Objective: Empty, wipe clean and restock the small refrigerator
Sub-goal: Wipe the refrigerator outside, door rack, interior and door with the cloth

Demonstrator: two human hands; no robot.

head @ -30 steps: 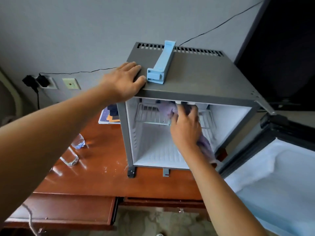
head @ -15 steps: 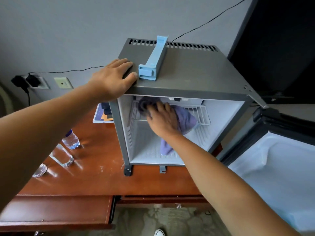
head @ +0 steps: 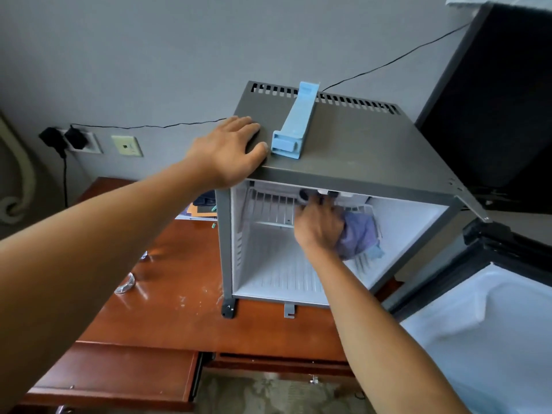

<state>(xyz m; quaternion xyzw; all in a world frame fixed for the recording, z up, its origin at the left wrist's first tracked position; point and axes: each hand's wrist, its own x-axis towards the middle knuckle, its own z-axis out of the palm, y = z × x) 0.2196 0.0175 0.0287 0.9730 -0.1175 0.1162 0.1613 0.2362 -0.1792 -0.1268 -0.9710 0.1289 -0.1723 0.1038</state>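
Observation:
A small grey refrigerator [head: 367,153] stands on a wooden desk [head: 179,309], its door [head: 484,324] swung open to the right. Inside are white walls and a wire shelf [head: 268,210] near the top. My right hand [head: 318,227] reaches into the cabinet and grips a purple cloth [head: 360,237] pressed against the shelf's right part. My left hand [head: 230,149] lies flat on the fridge's top left corner, fingers spread. A light blue plastic door rack [head: 295,121] lies on the fridge top beside that hand.
Clear water bottles [head: 128,283] lie on the desk left of the fridge, with booklets [head: 200,207] behind. A desk drawer [head: 119,372] is pulled out at the front left. Wall sockets with plugs [head: 74,138] are at the left. A black screen [head: 501,94] stands at the right.
My right hand has swept the cloth from the shelf's left end to its right part. The left hand stays on the fridge top. The camera shifted slightly.

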